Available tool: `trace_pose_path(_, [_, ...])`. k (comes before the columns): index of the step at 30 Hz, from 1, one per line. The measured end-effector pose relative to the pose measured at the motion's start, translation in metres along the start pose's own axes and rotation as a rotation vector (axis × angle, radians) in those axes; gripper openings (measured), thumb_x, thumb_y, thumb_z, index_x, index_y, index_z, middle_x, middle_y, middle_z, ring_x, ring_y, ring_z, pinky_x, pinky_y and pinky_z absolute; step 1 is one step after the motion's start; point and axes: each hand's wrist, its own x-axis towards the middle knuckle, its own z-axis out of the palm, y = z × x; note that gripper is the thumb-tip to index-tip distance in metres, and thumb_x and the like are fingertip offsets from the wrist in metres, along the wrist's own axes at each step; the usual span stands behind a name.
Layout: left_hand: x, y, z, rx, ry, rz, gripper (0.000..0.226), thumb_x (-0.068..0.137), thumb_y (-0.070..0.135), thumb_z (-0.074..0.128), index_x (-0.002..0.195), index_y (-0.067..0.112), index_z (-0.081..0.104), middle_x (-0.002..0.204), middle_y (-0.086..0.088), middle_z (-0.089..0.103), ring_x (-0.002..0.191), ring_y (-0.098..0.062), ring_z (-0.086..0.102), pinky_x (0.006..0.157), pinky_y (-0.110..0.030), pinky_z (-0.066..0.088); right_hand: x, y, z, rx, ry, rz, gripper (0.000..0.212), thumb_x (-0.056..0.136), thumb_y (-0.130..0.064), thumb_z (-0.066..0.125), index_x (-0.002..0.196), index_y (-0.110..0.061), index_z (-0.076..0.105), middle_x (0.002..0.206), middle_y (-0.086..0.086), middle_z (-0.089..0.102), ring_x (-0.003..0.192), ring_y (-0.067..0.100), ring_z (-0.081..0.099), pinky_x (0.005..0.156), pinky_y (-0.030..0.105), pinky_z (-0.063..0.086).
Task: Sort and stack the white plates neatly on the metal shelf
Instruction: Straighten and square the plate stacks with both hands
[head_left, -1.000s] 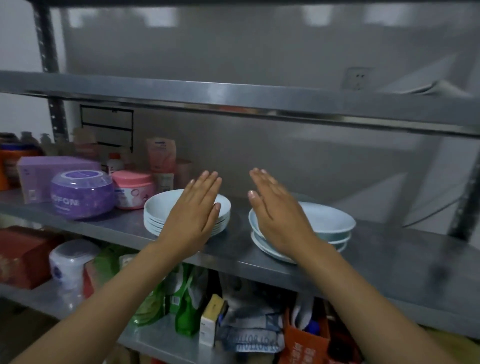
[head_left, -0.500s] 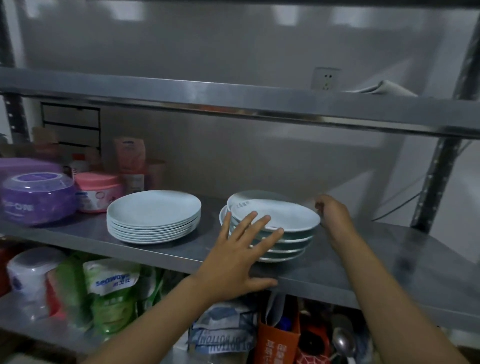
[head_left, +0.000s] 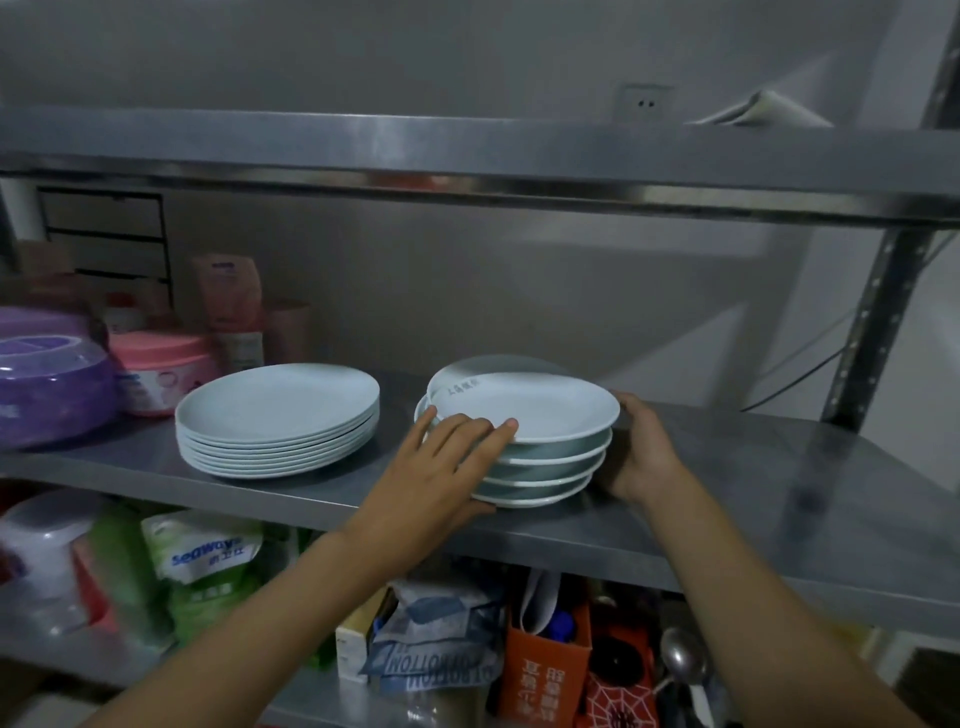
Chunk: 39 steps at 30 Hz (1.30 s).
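Two stacks of white plates stand on the middle metal shelf. The left stack of flat plates is even and untouched. The right stack of deeper plates is uneven, its top plates shifted off centre. My left hand lies against the stack's left front side, fingers spread over the rims. My right hand cups the stack's right side. Both hands hold the stack between them.
A purple tub, a pink jar and small boxes crowd the shelf's left end. To the right of the plates the shelf surface is bare up to the upright post. Another shelf runs overhead; bags and boxes fill the level below.
Both hands moved from hovering above the two stacks onto the sides of the right stack. The view shifted right and closer.
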Motion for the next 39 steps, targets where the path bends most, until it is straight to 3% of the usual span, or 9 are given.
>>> trace_pose_path(3, [-0.005,-0.012,-0.004,-0.058,-0.09,-0.026,0.09,0.074,0.038,0.077,0.146,0.015,0.027,0.134,-0.008,0.048,0.125,-0.023,0.041,0.103,-0.045,0.042,-0.002,-0.001,-0.004,0.007,0.019,0.039,0.068,0.075,-0.044,0.061,0.129,-0.003,0.056,0.128,0.018,0.059,0.115,0.036,0.058,0.099,0.044,0.045])
trace_pose_path(7, [-0.012,-0.027,-0.013,-0.079,-0.1,-0.052,0.085,0.07,0.033,0.081,0.141,0.013,0.038,0.138,-0.009,0.048,0.128,-0.024,0.042,0.103,-0.039,0.039,-0.006,-0.002,-0.008,0.019,-0.011,0.057,0.062,0.08,-0.048,0.056,0.122,-0.002,0.057,0.093,0.015,0.063,0.084,0.031,0.061,0.08,0.04,0.053])
trace_pose_path(17, [-0.026,-0.067,-0.012,-0.497,-0.221,-0.392,0.084,0.079,0.009,0.075,0.144,0.035,0.028,0.157,0.003,0.016,0.142,-0.011,0.019,0.107,-0.017,0.021,-0.021,0.02,-0.003,0.101,-0.012,0.121,0.082,0.079,-0.037,0.059,0.142,0.003,0.026,0.131,0.027,0.047,0.105,0.041,0.059,0.086,0.05,0.053])
trace_pose_path(20, [-0.024,-0.064,-0.017,-0.673,-0.172,-0.48,0.085,0.078,-0.002,0.072,0.137,0.043,0.031,0.146,0.011,0.035,0.133,0.0,0.032,0.107,-0.014,0.029,-0.023,0.024,0.0,0.059,0.009,0.148,0.082,0.083,-0.035,0.056,0.146,0.004,0.019,0.138,0.027,0.043,0.109,0.038,0.055,0.092,0.047,0.047])
trace_pose_path(22, [-0.023,-0.056,-0.02,-0.833,-0.099,-0.615,0.077,0.08,-0.003,0.069,0.13,0.044,0.035,0.128,0.023,0.046,0.119,0.004,0.043,0.094,-0.01,0.039,-0.018,0.021,0.001,0.029,0.051,0.095,0.074,0.086,-0.037,0.053,0.142,0.003,0.027,0.129,0.024,0.049,0.101,0.034,0.057,0.088,0.045,0.048])
trace_pose_path(28, [-0.021,-0.036,-0.006,-1.674,0.189,-1.279,0.043,0.069,0.01,0.052,0.111,0.008,0.06,0.103,-0.011,0.062,0.101,-0.029,0.056,0.084,-0.038,0.046,-0.004,0.018,0.006,0.134,-0.05,0.012,0.071,0.088,-0.055,0.047,0.129,0.002,0.047,0.125,0.023,0.058,0.115,0.037,0.056,0.097,0.047,0.048])
trace_pose_path(31, [-0.015,-0.03,-0.012,-1.774,0.231,-1.279,0.034,0.087,0.015,0.047,0.112,0.004,0.066,0.102,-0.009,0.069,0.095,-0.024,0.062,0.089,-0.036,0.047,-0.008,0.026,0.005,0.168,-0.089,0.007,0.08,0.087,-0.06,0.046,0.132,0.006,0.043,0.124,0.024,0.059,0.114,0.038,0.057,0.101,0.048,0.044])
trace_pose_path(34, [-0.011,-0.03,-0.017,-1.774,0.234,-1.279,0.035,0.089,0.027,0.048,0.112,0.009,0.067,0.101,-0.007,0.068,0.093,-0.023,0.062,0.085,-0.035,0.049,-0.014,0.03,0.0,0.217,-0.085,0.0,0.083,0.083,-0.058,0.054,0.134,0.006,0.041,0.124,0.024,0.059,0.114,0.037,0.058,0.102,0.047,0.045])
trace_pose_path(39, [-0.011,-0.038,-0.013,-1.827,0.244,-1.321,0.044,0.092,0.036,0.047,0.122,0.009,0.063,0.114,-0.015,0.062,0.104,-0.028,0.056,0.101,-0.041,0.042,-0.027,0.039,-0.01,0.241,-0.081,-0.027,0.079,0.083,-0.052,0.057,0.135,0.005,0.04,0.123,0.024,0.06,0.112,0.037,0.06,0.101,0.047,0.045])
